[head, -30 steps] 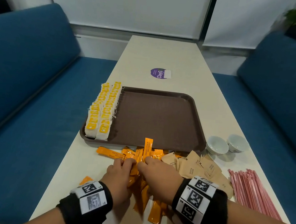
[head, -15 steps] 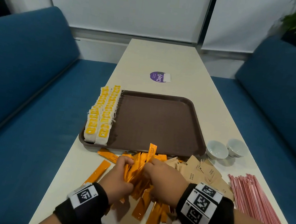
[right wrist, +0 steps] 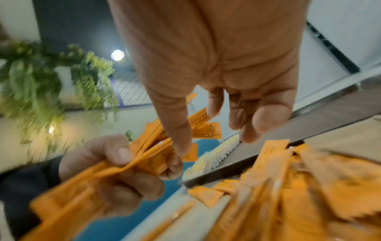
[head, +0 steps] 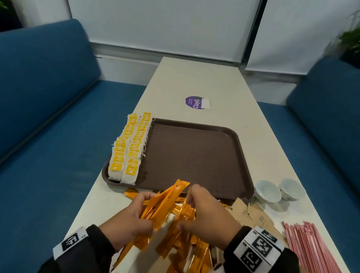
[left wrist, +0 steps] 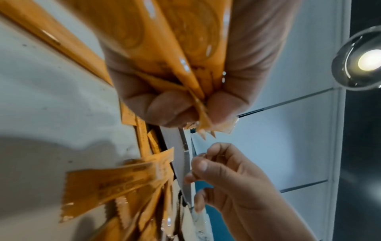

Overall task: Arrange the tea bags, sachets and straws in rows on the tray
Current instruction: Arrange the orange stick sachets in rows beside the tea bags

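Note:
Two rows of yellow-tagged tea bags lie along the left side of the brown tray. My left hand grips a bundle of orange sachets raised over the table, just before the tray's near rim. The left wrist view shows the thumb and fingers pinching the bundle. My right hand hovers beside the bundle's top with loosely curled fingers and holds nothing. More orange sachets lie loose under both hands. Brown sachets and pink straws lie to the right.
Two small white cups stand right of the tray. A purple sticker lies on the table beyond the tray. Blue sofas flank the narrow table on both sides.
My left hand has gathered several orange sachets from the pile and lifted them off the table. The right hand has risen alongside and let go of the pile.

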Motion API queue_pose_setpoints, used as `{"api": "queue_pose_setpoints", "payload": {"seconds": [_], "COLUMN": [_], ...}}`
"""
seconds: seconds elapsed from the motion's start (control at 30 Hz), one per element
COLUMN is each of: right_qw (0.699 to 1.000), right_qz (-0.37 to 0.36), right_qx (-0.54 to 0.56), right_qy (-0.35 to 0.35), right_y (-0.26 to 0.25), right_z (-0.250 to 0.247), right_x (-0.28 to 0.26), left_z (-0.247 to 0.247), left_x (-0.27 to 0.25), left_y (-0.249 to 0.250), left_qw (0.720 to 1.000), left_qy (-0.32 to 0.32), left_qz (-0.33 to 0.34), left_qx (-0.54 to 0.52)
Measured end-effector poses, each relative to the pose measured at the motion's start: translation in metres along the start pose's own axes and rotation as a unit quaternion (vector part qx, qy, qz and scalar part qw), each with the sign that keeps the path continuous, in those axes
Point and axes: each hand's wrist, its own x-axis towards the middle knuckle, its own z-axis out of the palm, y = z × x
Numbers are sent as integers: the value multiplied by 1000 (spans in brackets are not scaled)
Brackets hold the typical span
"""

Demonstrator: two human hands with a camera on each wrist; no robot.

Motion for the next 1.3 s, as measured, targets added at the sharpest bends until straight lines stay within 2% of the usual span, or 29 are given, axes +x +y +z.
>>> {"api": "queue_pose_setpoints", "payload": {"seconds": [0.1,0.17,0.2,0.27,0.4,0.6,0.77,0.9,0.97,1.03,1.13,1.3], "right_qw": [981,941,921,907,918,916,915,922,924,920,926,939], "right_qz": [11,3,-3,-15,-46,-37,-12,-20,-24,-29,-20,-49], "right_qx": [178,320,371,409,391,397,401,383,380,391,374,325], "right_qy": [72,113,119,99,40,50,45,45,37,27,45,99], "right_y": [-3,-8,-11,-17,-26,-30,-26,-24,-23,-22,-22,-21], "right_z": [-8,-16,-19,-21,-10,1,11,13,14,15,19,23], "right_x": [7,16,19,24,35,53,64,67,68,70,73,78], "left_z": [-1,0,0,2,6,9,4,5,7,7,10,13], "left_x": [-1,0,1,4,12,19,34,37,34,38,48,52], "left_y": [6,10,11,13,13,16,3,4,11,13,12,10], "left_qw": [998,996,995,993,988,959,949,909,899,900,921,915], "left_qy": [-15,-34,-41,-46,-29,-25,-35,-40,-29,-5,26,38], "left_qz": [23,30,32,39,52,71,82,96,84,54,40,46], "left_qx": [-51,-76,-86,-102,-144,-274,-303,-404,-430,-432,-386,-399]}}
